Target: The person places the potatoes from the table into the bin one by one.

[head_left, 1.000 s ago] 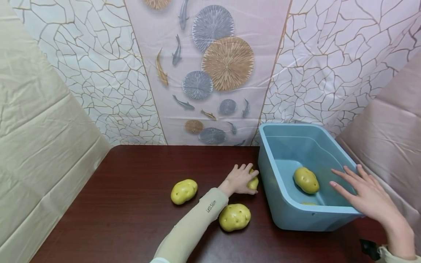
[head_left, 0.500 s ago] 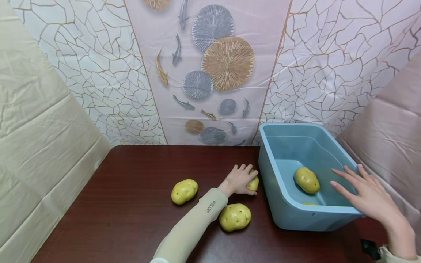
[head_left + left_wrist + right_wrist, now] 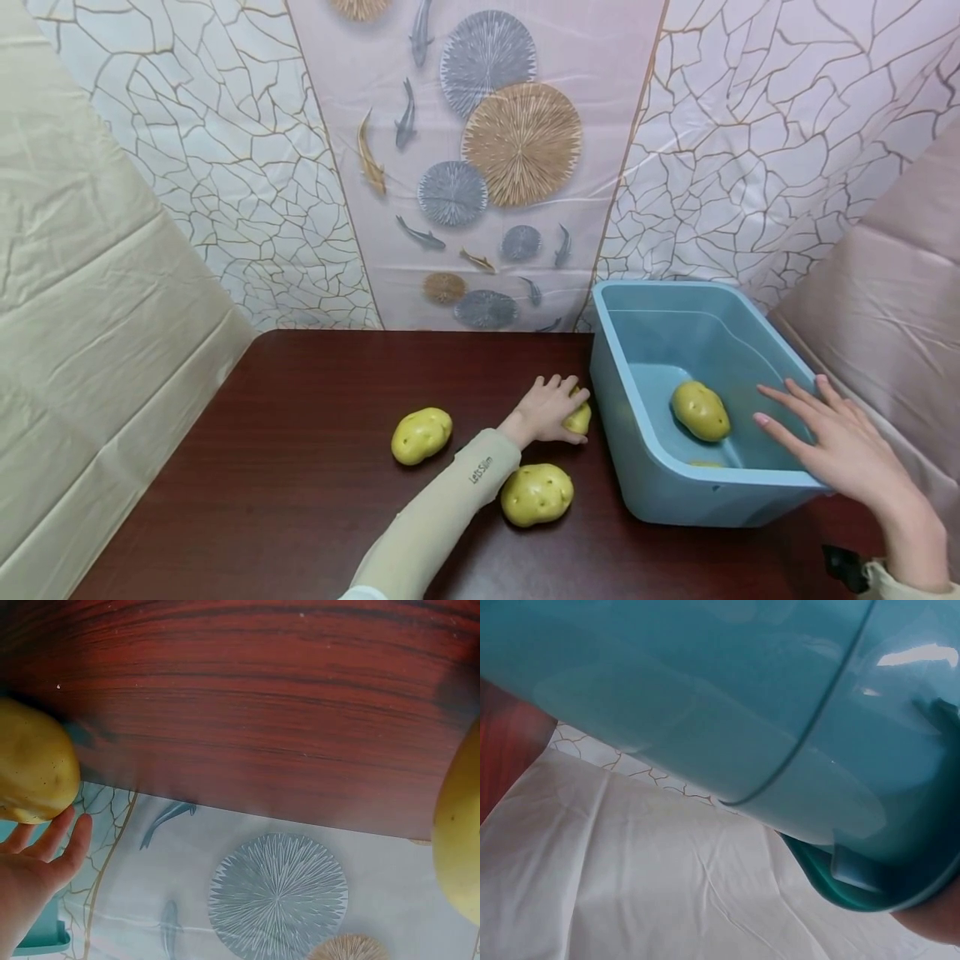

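My left hand (image 3: 551, 408) lies over a small yellow potato (image 3: 580, 418) on the dark wooden table (image 3: 300, 467), right beside the blue plastic tub (image 3: 675, 500). Its fingers cover the top and its thumb wraps the near side. In the left wrist view the same potato (image 3: 34, 772) sits against my fingers (image 3: 52, 844). My right hand (image 3: 821, 437) rests with fingers spread on the tub's near right rim. Another potato (image 3: 701, 410) lies inside the tub. The right wrist view shows only the tub's outer wall (image 3: 727, 697).
Two more potatoes lie on the table, one to the left (image 3: 422, 435) and one near my forearm (image 3: 537, 495). Patterned sheets close off the back wall (image 3: 480, 167), and plain sheets hang at both sides.
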Available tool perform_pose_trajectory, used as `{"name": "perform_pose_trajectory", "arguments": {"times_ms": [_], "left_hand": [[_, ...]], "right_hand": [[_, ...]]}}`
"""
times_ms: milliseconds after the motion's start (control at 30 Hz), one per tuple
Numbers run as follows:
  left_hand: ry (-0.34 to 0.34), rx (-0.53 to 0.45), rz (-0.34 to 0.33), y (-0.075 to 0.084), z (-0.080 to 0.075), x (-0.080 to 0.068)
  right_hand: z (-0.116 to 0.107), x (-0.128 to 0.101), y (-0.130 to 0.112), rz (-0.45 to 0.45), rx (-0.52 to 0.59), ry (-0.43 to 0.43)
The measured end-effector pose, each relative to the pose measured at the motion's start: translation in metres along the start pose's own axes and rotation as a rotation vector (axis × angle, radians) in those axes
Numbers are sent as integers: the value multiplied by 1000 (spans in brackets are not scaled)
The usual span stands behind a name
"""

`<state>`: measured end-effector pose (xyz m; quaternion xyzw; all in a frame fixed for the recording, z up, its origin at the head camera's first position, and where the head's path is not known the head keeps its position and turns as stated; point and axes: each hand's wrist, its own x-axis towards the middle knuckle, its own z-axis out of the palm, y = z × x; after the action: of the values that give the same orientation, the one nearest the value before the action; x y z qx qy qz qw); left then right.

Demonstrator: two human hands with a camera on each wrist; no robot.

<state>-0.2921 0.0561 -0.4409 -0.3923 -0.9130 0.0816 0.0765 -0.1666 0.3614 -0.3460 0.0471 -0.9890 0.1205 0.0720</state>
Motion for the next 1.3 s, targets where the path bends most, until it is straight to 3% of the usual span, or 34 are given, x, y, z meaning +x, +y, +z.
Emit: {"name": "perform_pose_trajectory", "arguments": {"times_ms": [500,733,1300], "left_hand": [[17,-15,12,-1,2,2],[16,-33,-14,-2,2,-4],[97,2,-2,-9,-9,-16]], "right_hand": [[0,0,-1,-3,3,8],[0,0,-3,-13,9,9],[0,0,0,3,6,8]]}}
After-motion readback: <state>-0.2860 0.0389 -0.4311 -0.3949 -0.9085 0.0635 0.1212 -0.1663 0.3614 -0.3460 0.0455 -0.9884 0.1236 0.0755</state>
